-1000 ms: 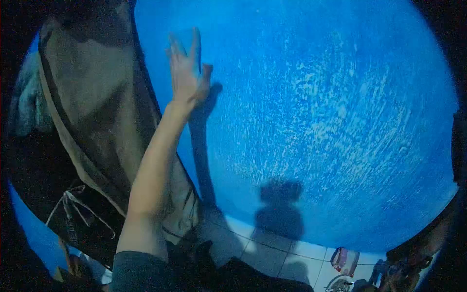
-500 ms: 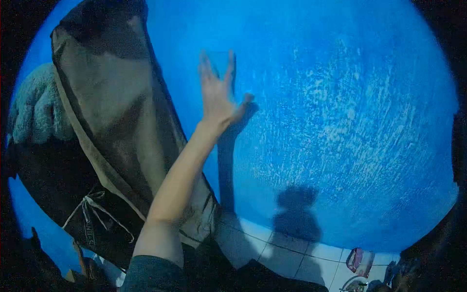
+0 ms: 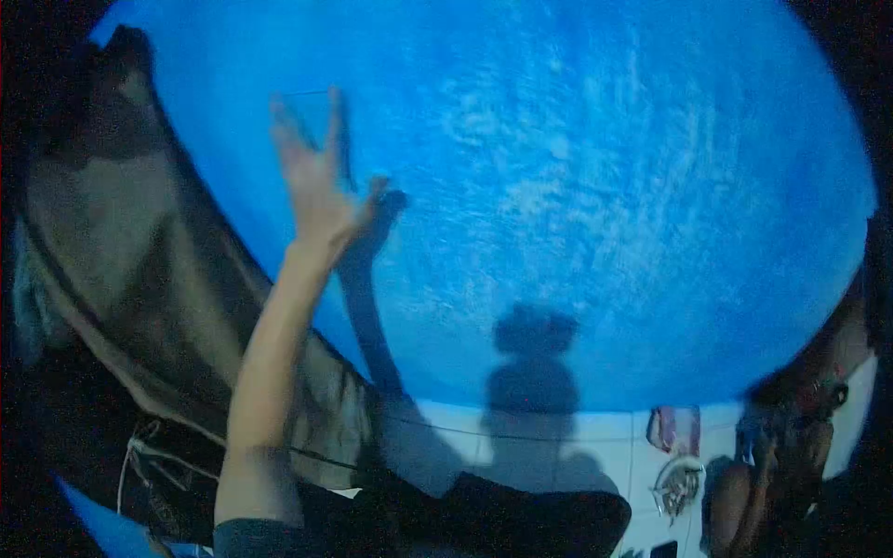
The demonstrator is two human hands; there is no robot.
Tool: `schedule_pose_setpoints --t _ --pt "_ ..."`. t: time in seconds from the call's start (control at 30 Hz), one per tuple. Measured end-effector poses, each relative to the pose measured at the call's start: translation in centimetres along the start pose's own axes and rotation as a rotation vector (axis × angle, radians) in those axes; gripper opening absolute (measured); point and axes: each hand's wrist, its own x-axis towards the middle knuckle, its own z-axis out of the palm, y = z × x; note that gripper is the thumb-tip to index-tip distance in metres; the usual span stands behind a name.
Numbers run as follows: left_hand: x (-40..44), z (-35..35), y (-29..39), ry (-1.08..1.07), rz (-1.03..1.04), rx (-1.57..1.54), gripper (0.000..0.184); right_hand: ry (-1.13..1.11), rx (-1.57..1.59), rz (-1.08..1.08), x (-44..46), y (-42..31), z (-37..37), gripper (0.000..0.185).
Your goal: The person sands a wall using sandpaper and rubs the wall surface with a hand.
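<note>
My left hand reaches up over the blue wall, its back to me and its fingers spread apart. The thumb points right. Between two raised fingertips runs a thin dark line; I cannot make out what it is. Whether the palm touches the wall cannot be seen, though its shadow falls close beside it. Left of my forearm hangs a grey-brown cloth, partly behind the arm. My right hand is out of view.
Black fabric with a pale drawstring hangs lower left. On the white tiled floor lie a pink-and-white packet and a round dish-like thing with small items. Dark brown shapes stand at the lower right.
The view has shifted, so the hand, cloth and wall appear further left and more floor shows at the lower right. My left hand keeps its spread shape.
</note>
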Motion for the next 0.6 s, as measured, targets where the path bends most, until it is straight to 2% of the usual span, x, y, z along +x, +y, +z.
schedule_pose_setpoints --t 0.17,0.2,0.23,0.3,0.4,0.6 --pt "-0.3 0.0 -0.2 -0.005 0.085 0.02 0.099 -0.051 -0.045 0.167 -0.5 -0.3 3.5 0.054" --pt "-0.3 0.2 0.0 -0.002 0.097 0.011 0.098 -0.062 -0.026 0.14 -0.8 0.4 3.9 0.056" --pt "-0.5 0.4 -0.2 -0.002 0.105 0.012 0.098 -0.072 -0.007 0.104 -1.1 0.8 3.8 0.059" --pt "-0.6 0.2 -0.2 -0.001 0.107 0.032 0.097 0.078 0.058 0.138 0.1 -2.3 -0.1 0.056" --pt "-0.4 -0.1 0.4 -0.003 0.101 0.04 0.095 0.027 0.001 0.169 -0.1 -2.0 0.5 0.055" --pt "-0.1 0.3 0.6 0.043 0.137 0.013 0.091 -0.018 0.111 0.229 0.4 -3.0 -1.1 0.055"
